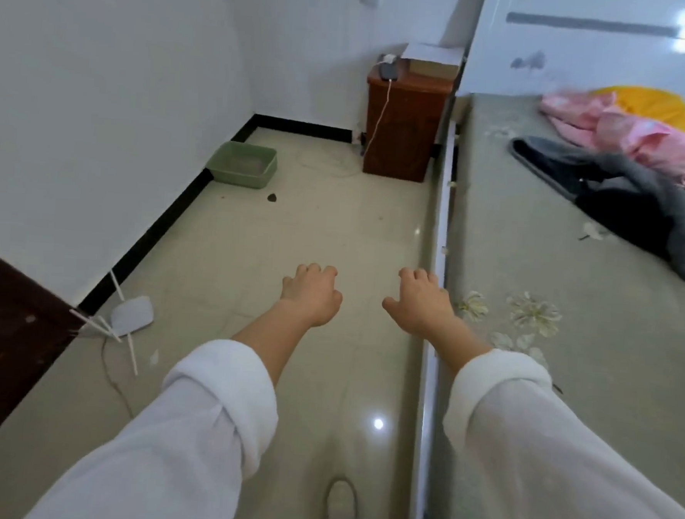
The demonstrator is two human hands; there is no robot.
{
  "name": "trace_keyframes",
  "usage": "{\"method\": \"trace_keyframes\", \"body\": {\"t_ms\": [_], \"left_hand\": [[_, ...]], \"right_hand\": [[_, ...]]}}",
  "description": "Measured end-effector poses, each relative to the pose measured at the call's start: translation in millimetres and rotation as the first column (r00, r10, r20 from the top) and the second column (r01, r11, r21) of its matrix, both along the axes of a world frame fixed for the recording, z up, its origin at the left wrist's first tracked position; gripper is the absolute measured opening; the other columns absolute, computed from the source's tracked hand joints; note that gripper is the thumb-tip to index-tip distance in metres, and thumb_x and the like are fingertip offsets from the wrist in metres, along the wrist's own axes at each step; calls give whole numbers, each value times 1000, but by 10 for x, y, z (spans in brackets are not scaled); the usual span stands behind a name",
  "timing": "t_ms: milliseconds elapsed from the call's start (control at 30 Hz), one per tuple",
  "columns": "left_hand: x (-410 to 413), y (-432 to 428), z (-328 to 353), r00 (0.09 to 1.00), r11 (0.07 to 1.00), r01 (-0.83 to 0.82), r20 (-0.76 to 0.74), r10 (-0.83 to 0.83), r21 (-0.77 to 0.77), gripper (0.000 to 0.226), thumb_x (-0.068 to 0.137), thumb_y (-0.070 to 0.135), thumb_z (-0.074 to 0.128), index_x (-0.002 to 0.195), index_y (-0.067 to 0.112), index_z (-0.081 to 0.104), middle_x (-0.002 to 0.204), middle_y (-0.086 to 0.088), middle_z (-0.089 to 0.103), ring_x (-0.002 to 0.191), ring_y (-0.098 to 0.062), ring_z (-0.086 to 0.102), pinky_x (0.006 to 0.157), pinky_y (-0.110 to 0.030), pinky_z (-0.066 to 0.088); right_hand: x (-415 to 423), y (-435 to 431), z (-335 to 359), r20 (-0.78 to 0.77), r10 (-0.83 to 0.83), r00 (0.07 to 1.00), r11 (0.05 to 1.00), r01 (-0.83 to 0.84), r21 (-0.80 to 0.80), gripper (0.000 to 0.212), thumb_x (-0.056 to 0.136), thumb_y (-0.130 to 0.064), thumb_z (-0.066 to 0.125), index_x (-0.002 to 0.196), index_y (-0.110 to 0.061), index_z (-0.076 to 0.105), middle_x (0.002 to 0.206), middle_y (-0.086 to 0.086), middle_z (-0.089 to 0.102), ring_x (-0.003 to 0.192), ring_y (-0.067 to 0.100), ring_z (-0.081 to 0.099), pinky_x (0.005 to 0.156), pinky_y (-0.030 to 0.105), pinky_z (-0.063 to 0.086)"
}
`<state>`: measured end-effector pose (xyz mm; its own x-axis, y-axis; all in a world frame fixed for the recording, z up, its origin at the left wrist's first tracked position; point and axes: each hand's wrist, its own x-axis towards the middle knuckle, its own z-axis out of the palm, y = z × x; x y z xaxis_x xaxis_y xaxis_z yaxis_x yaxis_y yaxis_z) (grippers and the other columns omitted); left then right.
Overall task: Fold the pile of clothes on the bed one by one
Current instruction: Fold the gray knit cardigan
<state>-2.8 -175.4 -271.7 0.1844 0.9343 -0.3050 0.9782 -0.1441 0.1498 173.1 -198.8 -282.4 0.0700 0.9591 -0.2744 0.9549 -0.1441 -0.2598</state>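
Note:
A pile of clothes lies on the bed (534, 247) at the far right: a pink garment (637, 137), a yellow one (663, 106) behind it, and a dark grey and black garment (625, 200) spread in front. My left hand (310, 293) hovers over the floor, empty, fingers curled and apart. My right hand (420, 300) is held out near the bed's left edge, also empty with fingers apart. Both hands are well short of the clothes. White sleeves are rolled up on both forearms.
A brown wooden nightstand (401, 118) with a charging phone stands at the head of the bed. A green plastic basin (244, 165) sits by the wall. A white router (131, 314) with antennas lies on the tiled floor near a dark door (3, 343).

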Motion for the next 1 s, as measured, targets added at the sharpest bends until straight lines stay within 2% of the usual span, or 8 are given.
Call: {"method": "trace_keyframes", "body": {"t_ms": [133, 333, 533, 667, 833, 1000], "left_hand": [[688, 742, -136, 986, 988, 154, 67, -153, -7, 47, 96, 29, 39, 141, 16, 38, 140, -12, 42, 129, -30, 34, 99, -45, 36], [1653, 1900, -122, 937, 938, 346, 48, -345, -18, 45, 96, 28, 38, 139, 17, 39, 140, -11, 43, 129, -30, 36, 99, -45, 36], [2417, 3048, -1, 904, 907, 421, 77, -421, 25, 45, 96, 28, 37, 139, 17, 39, 139, -9, 46, 126, -27, 40, 94, -40, 39], [3028, 3867, 36, 873, 880, 474, 114, -475, 36, 44, 96, 25, 37, 139, 14, 38, 139, -11, 43, 127, -29, 37, 100, -42, 39], [3858, 4935, -40, 804, 809, 586, 97, -587, 40, 46, 98, 28, 36, 142, 17, 34, 144, -10, 38, 131, -28, 32, 101, -43, 37], [4738, 6015, -134, 687, 689, 724, 57, -724, 19, 48, 98, 28, 35, 145, 18, 31, 148, -6, 35, 134, -26, 30, 103, -43, 35]], "right_hand": [[572, 450, -21, 5, -172, 985, 985, 172, -11, 53, 93, -36, 49, 135, -7, 36, 140, 15, 39, 129, 33, 34, 102, 46, 35], [1415, 1345, -27, -2, -339, 941, 940, 339, -36, 58, 94, -35, 48, 141, -6, 31, 145, 15, 36, 134, 33, 31, 106, 44, 32], [2149, 2259, 100, -8, -452, 892, 892, 452, 18, 55, 93, -37, 50, 137, -8, 35, 140, 14, 40, 130, 32, 34, 102, 42, 35], [2745, 2927, 119, -15, -525, 851, 851, 525, 23, 55, 92, -38, 50, 136, -8, 36, 138, 15, 41, 128, 33, 36, 102, 43, 34], [3581, 3805, 12, -30, -645, 763, 763, 646, 13, 55, 92, -38, 50, 136, -8, 36, 139, 15, 40, 129, 33, 35, 102, 43, 34], [4340, 4545, -125, -78, -799, 596, 598, 801, -8, 58, 93, -37, 50, 139, -8, 33, 144, 13, 36, 133, 31, 31, 104, 42, 33]]}}
